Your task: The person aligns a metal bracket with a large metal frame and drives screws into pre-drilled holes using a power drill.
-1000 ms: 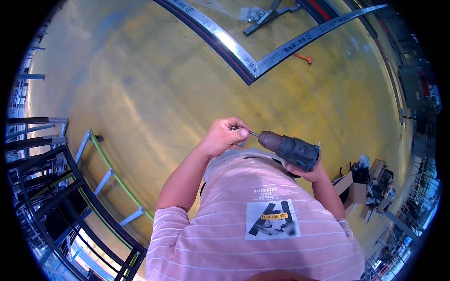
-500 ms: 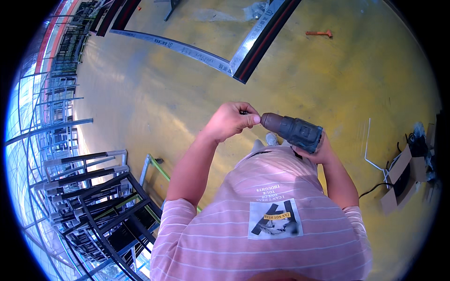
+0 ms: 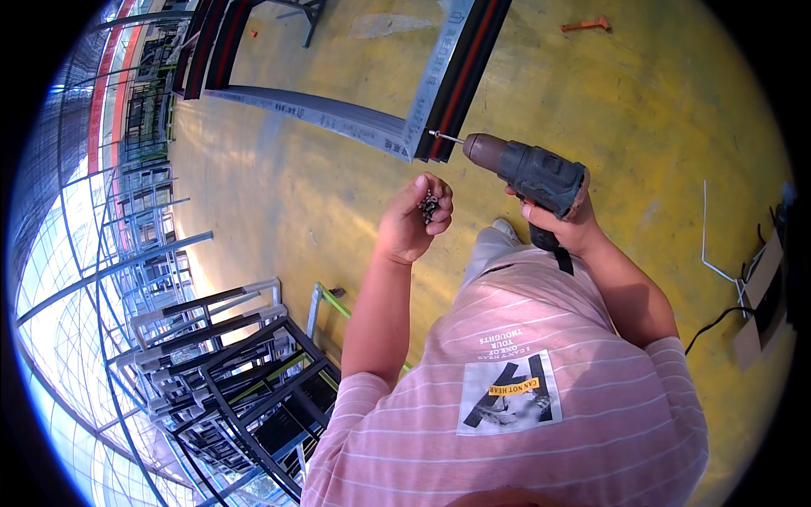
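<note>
My right hand (image 3: 564, 221) grips the handle of a dark cordless drill (image 3: 545, 179), whose nose points left and slightly up. A screw (image 3: 443, 136) sits on the bit at the drill's tip, in line with the frame corner; whether it touches the profile I cannot tell. My left hand (image 3: 414, 221) is curled round several small dark screws (image 3: 428, 207), just below that corner. The frame (image 3: 317, 114) has silver sides with printed film and a black outer profile (image 3: 469, 68) with a red stripe.
An orange hammer-like tool (image 3: 586, 24) lies on the yellow floor at the far right. Stacked dark metal frames (image 3: 245, 363) stand at the lower left, beside a green-edged stand (image 3: 331, 301). An open cardboard box (image 3: 764, 296) and a black cable (image 3: 714, 326) are at the right.
My left hand has come away from the drill's nose, and a screw now shows on the bit. The drill has moved up, nearer the frame corner. My view has shifted.
</note>
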The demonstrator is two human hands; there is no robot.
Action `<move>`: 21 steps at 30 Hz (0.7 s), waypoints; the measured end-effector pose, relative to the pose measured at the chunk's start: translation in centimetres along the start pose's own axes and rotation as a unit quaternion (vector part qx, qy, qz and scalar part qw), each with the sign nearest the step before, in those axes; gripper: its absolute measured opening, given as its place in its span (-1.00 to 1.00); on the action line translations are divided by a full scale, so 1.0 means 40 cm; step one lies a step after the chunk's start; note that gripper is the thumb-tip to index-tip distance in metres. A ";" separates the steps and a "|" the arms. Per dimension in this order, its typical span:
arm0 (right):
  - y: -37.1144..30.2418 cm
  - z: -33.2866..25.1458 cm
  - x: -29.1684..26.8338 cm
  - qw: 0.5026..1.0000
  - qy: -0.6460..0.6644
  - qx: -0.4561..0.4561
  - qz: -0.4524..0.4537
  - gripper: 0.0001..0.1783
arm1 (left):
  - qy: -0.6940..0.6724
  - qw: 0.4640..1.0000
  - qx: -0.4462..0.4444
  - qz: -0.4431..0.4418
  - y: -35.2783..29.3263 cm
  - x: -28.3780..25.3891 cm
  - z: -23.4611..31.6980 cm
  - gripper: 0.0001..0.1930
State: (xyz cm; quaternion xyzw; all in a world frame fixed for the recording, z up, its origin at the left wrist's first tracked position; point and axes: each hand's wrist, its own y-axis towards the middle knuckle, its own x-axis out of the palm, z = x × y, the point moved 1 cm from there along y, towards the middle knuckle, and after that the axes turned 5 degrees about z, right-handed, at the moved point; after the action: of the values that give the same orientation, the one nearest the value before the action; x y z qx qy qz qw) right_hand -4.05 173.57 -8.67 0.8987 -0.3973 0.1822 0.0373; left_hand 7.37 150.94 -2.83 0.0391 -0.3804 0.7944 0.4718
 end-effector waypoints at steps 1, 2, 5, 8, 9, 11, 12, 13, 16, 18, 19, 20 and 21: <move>0.003 0.005 0.003 1.000 -0.009 -0.007 0.001 -0.50 | -0.013 0.999 0.016 0.032 0.001 -0.010 0.012 -0.67; 0.005 0.010 0.011 1.000 0.000 -0.004 0.009 -0.50 | 0.022 0.997 0.018 0.075 0.004 -0.017 0.032 -0.67; 0.006 0.015 0.031 0.999 0.019 0.013 0.032 -0.55 | 0.126 0.975 0.042 0.176 0.034 -0.003 0.091 -0.66; 0.001 -0.002 0.047 0.997 0.047 0.039 0.047 -0.64 | 0.202 0.962 0.016 0.183 0.051 0.010 0.119 -0.68; -0.001 -0.010 0.050 0.995 0.071 0.045 0.047 -0.65 | 0.201 0.962 0.018 0.183 0.054 0.018 0.125 -0.68; -0.001 -0.016 0.049 0.995 0.073 0.049 0.044 -0.67 | 0.201 0.961 0.015 0.189 0.050 0.024 0.127 -0.69; 0.006 -0.014 0.038 0.997 0.050 0.047 0.040 -0.67 | 0.187 0.964 0.016 0.187 0.047 0.026 0.125 -0.70; 0.006 -0.013 0.033 0.998 0.028 0.044 0.036 -0.67 | 0.174 0.967 0.017 0.185 0.044 0.030 0.122 -0.71; -0.002 -0.018 0.062 0.988 0.113 0.094 0.056 -0.68 | 0.160 0.970 0.020 0.184 0.047 0.036 0.126 -0.73; -0.014 -0.017 0.084 0.984 0.131 0.090 0.078 -0.69 | 0.158 0.969 0.018 0.187 0.044 0.037 0.123 -0.73; -0.017 -0.013 0.090 0.983 0.140 0.087 0.085 -0.69 | 0.160 0.969 0.017 0.186 0.045 0.038 0.124 -0.73; -0.022 -0.005 0.095 0.981 0.150 0.087 0.089 -0.69 | 0.162 0.968 0.016 0.189 0.041 0.034 0.123 -0.73; -0.022 -0.001 0.094 0.980 0.151 0.090 0.089 -0.68 | 0.157 0.970 0.020 0.184 0.043 0.033 0.123 -0.72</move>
State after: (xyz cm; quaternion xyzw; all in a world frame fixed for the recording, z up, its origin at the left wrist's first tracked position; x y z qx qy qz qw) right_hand -1.09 171.54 -7.21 0.8214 -0.4477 0.3533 -0.0003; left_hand 3.84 148.29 0.24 -0.1476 -0.2865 0.8709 0.3709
